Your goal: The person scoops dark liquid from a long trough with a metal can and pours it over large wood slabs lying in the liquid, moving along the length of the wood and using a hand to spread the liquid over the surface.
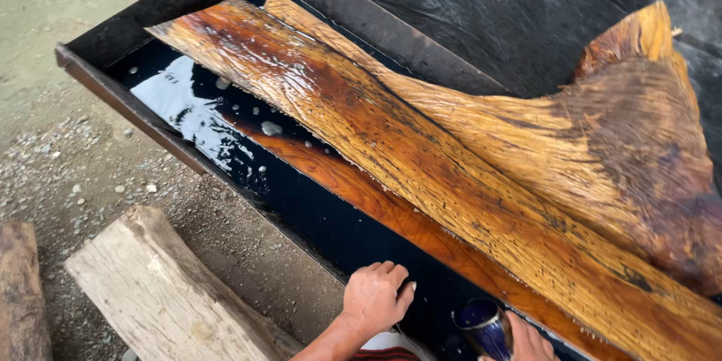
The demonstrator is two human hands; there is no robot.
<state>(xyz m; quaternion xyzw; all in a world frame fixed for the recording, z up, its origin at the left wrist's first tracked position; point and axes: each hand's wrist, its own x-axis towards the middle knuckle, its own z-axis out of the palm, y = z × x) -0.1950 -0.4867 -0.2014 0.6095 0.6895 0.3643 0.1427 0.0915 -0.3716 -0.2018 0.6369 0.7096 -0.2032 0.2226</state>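
Wet wood slab [451, 173] lies in dark-liquid trough [113, 37]; right hand [526, 340] clamped on blue cup [483, 325], left hand [374, 297] open on rim.

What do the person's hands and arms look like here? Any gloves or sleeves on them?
Both hands are bare, with no gloves. The left hand shows its whole back and part of a bare forearm, with no sleeve, watch or ring in sight. Only part of the right hand shows at the frame's bottom edge. A scrap of red-and-dark striped cloth shows between them.
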